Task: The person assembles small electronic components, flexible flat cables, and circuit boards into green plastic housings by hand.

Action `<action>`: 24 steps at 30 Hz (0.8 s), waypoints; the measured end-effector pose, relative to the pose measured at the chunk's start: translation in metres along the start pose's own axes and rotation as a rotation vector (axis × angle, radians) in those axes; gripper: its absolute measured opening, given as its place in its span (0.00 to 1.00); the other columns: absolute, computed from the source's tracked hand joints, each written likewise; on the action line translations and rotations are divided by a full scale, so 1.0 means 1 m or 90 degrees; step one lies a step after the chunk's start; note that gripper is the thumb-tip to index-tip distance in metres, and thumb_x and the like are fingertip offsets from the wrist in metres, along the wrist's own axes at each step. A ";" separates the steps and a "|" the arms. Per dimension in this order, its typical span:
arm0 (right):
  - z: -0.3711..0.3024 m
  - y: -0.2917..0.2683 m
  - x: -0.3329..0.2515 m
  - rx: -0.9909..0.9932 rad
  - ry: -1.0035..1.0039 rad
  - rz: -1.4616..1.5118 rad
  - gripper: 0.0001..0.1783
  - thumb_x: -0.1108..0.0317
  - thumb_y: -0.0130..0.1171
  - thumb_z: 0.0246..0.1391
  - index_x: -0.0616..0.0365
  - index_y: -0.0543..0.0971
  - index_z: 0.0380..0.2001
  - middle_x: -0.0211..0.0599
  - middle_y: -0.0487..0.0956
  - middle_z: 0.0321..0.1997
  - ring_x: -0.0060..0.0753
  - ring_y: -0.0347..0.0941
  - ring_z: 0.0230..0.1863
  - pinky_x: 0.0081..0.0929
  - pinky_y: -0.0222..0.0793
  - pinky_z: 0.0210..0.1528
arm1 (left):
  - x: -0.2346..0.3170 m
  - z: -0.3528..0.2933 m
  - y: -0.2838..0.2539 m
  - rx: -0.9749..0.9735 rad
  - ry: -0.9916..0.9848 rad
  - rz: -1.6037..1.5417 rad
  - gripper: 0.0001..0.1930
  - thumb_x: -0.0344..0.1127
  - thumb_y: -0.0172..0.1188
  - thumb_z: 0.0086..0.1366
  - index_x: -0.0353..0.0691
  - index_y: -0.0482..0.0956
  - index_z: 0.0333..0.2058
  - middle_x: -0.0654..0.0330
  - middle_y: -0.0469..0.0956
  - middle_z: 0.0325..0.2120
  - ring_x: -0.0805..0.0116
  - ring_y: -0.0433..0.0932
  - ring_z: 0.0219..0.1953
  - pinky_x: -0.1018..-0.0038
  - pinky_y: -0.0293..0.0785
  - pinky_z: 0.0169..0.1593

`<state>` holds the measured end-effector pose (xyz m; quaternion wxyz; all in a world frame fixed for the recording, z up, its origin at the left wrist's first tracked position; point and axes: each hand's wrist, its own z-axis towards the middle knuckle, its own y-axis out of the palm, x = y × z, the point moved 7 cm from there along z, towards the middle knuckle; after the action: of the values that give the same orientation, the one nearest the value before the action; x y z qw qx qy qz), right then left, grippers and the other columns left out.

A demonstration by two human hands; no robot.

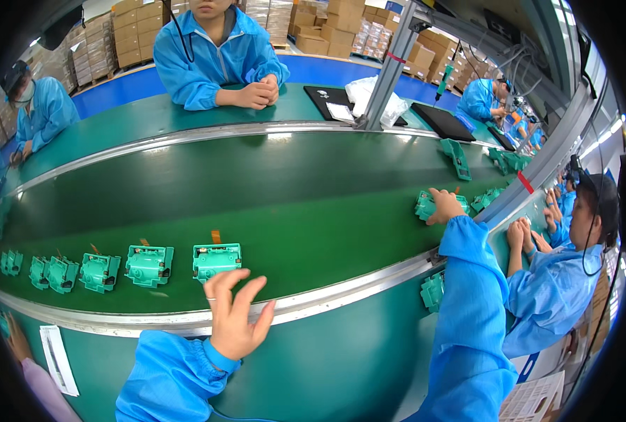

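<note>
My left hand hovers over the near rail of the green conveyor belt, fingers spread and empty, just short of a green plastic part with a small orange tab. My right hand reaches far right across the belt and rests on another green part, fingers curled over it. Both arms wear blue sleeves.
A row of green parts lies on the belt to the left, and more sit at the far right. A person in blue sits opposite with clasped hands. Another worker sits at my right. Black trays lie beyond.
</note>
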<state>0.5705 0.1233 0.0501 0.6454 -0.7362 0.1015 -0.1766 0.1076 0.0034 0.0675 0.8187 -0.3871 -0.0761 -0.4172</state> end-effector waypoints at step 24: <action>-0.254 -0.031 -0.229 0.344 -0.705 0.547 0.44 0.77 0.67 0.19 0.56 0.63 0.50 0.51 0.62 0.50 0.55 0.60 0.49 0.42 0.62 0.46 | -0.017 -0.026 0.048 -0.250 -0.442 -1.021 0.34 0.20 0.52 0.54 0.42 0.49 0.59 0.51 0.62 0.49 0.66 0.67 0.47 0.70 0.65 0.50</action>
<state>0.2592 -0.0178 0.0776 0.7723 -0.4293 -0.0065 0.4682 0.1273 0.0127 0.0147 0.1305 -0.4550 -0.4948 -0.7288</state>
